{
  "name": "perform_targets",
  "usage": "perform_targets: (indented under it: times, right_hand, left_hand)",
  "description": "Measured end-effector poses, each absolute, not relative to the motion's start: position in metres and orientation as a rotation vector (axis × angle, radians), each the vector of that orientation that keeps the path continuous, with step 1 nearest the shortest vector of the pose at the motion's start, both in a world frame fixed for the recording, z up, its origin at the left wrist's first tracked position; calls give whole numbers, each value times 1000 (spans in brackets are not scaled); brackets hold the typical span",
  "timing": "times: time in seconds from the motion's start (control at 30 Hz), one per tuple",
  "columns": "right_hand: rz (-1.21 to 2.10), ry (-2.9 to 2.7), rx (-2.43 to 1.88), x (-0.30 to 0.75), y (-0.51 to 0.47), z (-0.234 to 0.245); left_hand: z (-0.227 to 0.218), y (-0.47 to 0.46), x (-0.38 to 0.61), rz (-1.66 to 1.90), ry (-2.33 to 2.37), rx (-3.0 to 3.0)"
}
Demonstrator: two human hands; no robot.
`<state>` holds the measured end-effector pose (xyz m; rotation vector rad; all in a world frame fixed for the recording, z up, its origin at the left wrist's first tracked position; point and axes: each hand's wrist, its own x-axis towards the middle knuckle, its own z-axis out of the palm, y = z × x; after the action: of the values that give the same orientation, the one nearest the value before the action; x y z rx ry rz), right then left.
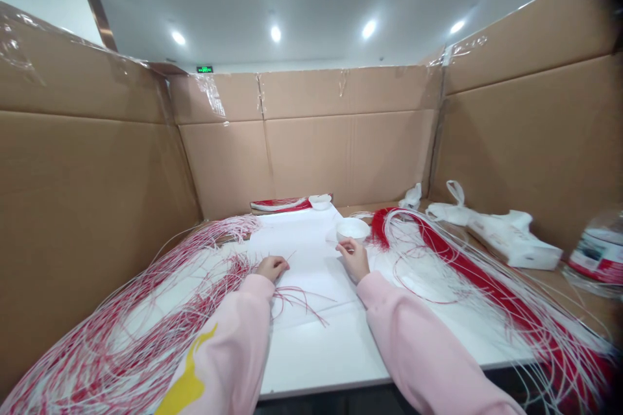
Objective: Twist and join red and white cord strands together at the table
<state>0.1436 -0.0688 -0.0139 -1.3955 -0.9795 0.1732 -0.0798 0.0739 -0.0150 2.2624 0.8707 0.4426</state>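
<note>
My left hand (273, 267) is closed at the left side of a white sheet (302, 233), pinching thin red-and-white cord; a fine end sticks out past the fingertips. Loose cord ends (304, 305) fan out over the sheet just below it. Beside the small white bowl (353, 228), my right hand (354, 258) holds thumb and fingers pressed together; whatever is in them is too fine to make out. A large bundle of red-and-white cords (160, 298) spreads left of my left hand. To the right of my right hand lies a bundle of red and white cords (457, 259).
Cardboard walls (311, 149) enclose the white table (321, 363) on three sides. At the back lies a tray of red and white cord (280, 204). A tissue pack (516, 243), white plastic bag (450, 211) and clear labelled jar (598, 249) stand at the right.
</note>
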Motion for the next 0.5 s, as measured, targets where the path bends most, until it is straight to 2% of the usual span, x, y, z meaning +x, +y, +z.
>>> perform_targets:
  times: [0.5]
  right_hand:
    - [145, -1058, -1490, 151, -68, -18]
  left_hand:
    - [-9, 63, -76, 477, 932, 2311]
